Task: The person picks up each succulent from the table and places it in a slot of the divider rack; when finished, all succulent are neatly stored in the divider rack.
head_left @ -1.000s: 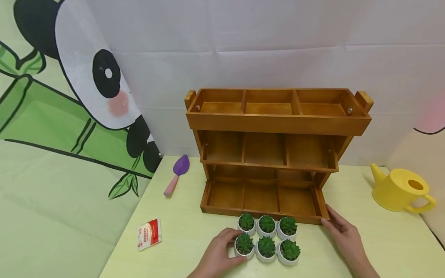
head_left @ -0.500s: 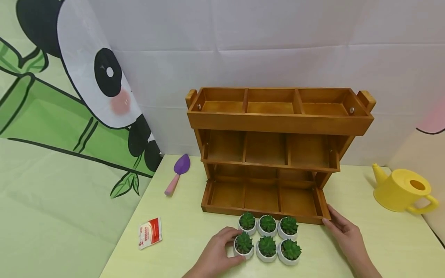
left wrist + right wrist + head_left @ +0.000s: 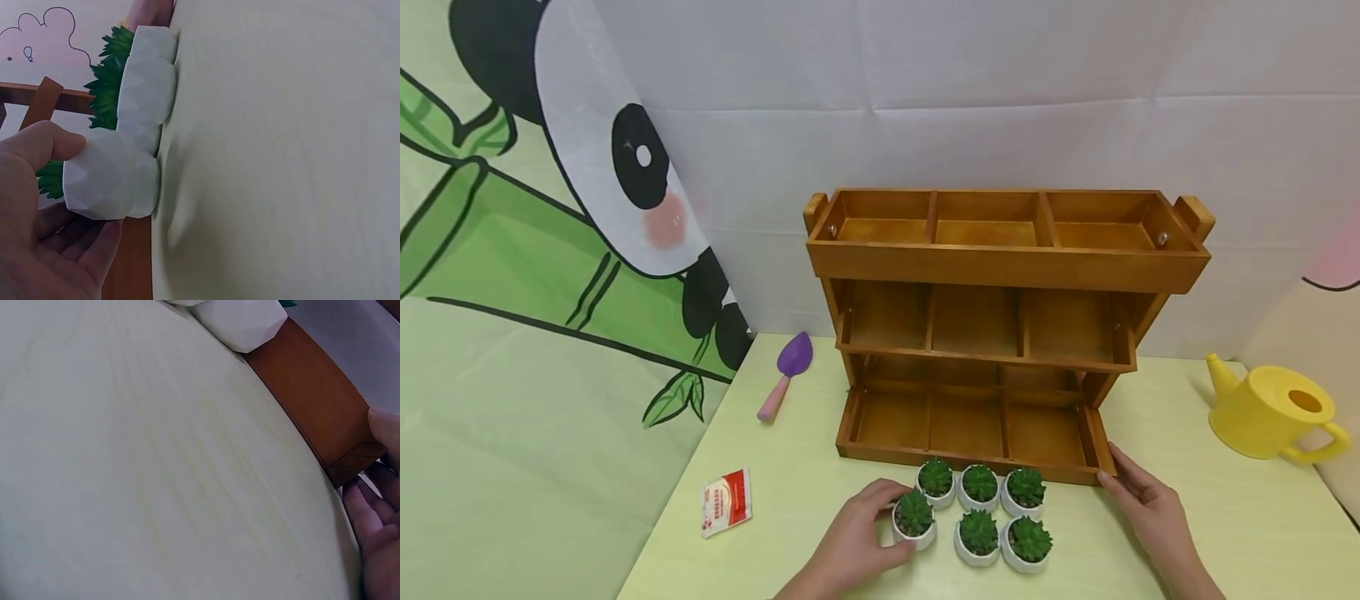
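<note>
Between thumb and fingers, my left hand [image 3: 853, 537] pinches a white faceted pot with a green succulent [image 3: 914, 514]. In the left wrist view this held pot [image 3: 97, 178] appears raised off the tabletop, in front of other pots. Several matching potted succulents [image 3: 979, 533] stand in two short rows just right of it. Behind them rises a brown three-tier wooden plant stand [image 3: 1007, 268], each tier split into three compartments. My right hand [image 3: 1150, 508] grips the front right corner of its lowest tray [image 3: 319, 400], thumb on the corner and fingers along the side.
A purple trowel with a pink handle [image 3: 785, 377] lies left of the stand. Nearer the table's left edge is a red and white packet [image 3: 726, 502]. A yellow watering can [image 3: 1270, 412] stands at the right. A pale cloth backdrop [image 3: 1000, 75] hangs behind.
My left hand has drawn the front-left potted succulent left and slightly upward, away from the pot beside it. The right hand stays at the tray corner. The head view shifts slightly.
</note>
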